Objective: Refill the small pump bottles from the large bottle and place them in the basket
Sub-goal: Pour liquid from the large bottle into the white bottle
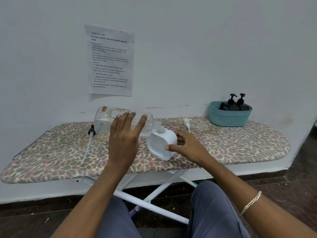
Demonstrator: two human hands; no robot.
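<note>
Ironing board (240,143) with a spotted cover against a pale wall (188,57); printed sheet (110,60) taped upper left; dark floor (300,169) below. Basket (228,119) at right end of the board, two black pump bottles (240,105) inside. Centre frame: left hand (123,141) grips the large bottle (106,119) tipped on its side, fingers (131,121) spread over its top, thumb hidden; neck touching the mouth of the small white bottle (163,143). Right hand (190,148) holds that bottle, thumb (171,147) on the front, fingers curled behind. Black pump (91,132) lies left; white pump (186,121) behind.

Left hand (123,140) tilts large bottle (106,120) over white bottle (163,145).
</note>
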